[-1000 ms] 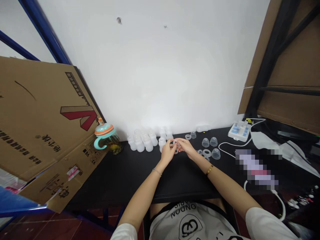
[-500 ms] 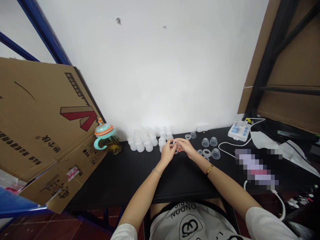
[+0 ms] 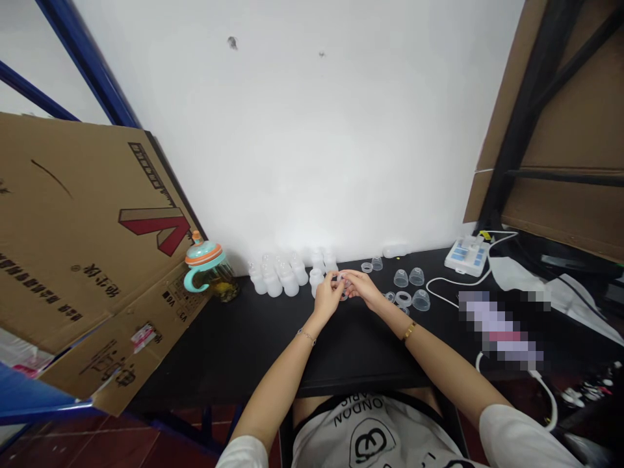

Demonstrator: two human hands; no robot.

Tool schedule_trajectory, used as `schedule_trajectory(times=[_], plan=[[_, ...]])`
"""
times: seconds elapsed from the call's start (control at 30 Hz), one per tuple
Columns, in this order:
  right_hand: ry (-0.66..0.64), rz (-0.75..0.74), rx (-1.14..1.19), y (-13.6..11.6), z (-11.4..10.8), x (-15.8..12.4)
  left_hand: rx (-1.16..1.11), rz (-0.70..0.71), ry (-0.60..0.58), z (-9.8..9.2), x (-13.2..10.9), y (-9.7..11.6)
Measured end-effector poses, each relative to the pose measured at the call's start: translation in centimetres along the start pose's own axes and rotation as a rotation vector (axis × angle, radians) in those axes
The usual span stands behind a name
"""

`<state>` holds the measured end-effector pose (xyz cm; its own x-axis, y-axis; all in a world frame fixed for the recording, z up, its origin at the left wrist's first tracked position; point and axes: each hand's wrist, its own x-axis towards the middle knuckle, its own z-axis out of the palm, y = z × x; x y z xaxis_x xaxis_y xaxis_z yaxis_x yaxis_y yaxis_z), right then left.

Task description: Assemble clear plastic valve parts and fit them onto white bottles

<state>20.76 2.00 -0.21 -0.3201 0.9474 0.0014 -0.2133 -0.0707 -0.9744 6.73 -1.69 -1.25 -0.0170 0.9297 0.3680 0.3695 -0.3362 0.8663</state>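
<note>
My left hand [image 3: 328,291] and my right hand [image 3: 358,286] meet above the black table, fingers closed in a pinch. Between them is a small translucent bottle part [image 3: 342,278], largely covered by the fingers; it looks like a nipple or collar ring. Just behind my left hand stands a white baby bottle [image 3: 316,275]. Several capped baby bottles [image 3: 290,283] are grouped upright to the left. Right of my right hand lie a clear collar ring [image 3: 403,299] and several clear dome caps [image 3: 420,300].
A teal and orange lidded jug [image 3: 209,266] stands at the left beside a large cardboard box [image 3: 88,227]. At the right are a white power strip [image 3: 467,255] with a cable, a pixelated object [image 3: 500,328] and white sheeting [image 3: 517,279]. A white wall [image 3: 341,143] backs the table [image 3: 234,351].
Both hands stay in almost the same place, still closed round the small part. The whole view has shifted very slightly.
</note>
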Motion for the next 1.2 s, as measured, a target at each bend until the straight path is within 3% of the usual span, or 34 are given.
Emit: schedule_trajectory(times=[0.33, 0.63, 0.83, 1.2], plan=[[-0.118, 0.027, 0.080, 0.3, -0.2, -0.1, -0.039, -0.004, 0.058, 0.2, 0.0, 0.1], [-0.176, 0.146, 0.122, -0.1, 0.1, -0.3, -0.041, 0.003, 0.054, 0.2, -0.3, 0.7], [-0.212, 0.107, 0.154, 0.1, -0.1, -0.2, -0.028, 0.021, 0.023, 0.2, -0.1, 0.0], [-0.162, 0.049, 0.161, 0.3, -0.1, -0.3, -0.014, 0.028, 0.005, 0.1, 0.1, -0.5]])
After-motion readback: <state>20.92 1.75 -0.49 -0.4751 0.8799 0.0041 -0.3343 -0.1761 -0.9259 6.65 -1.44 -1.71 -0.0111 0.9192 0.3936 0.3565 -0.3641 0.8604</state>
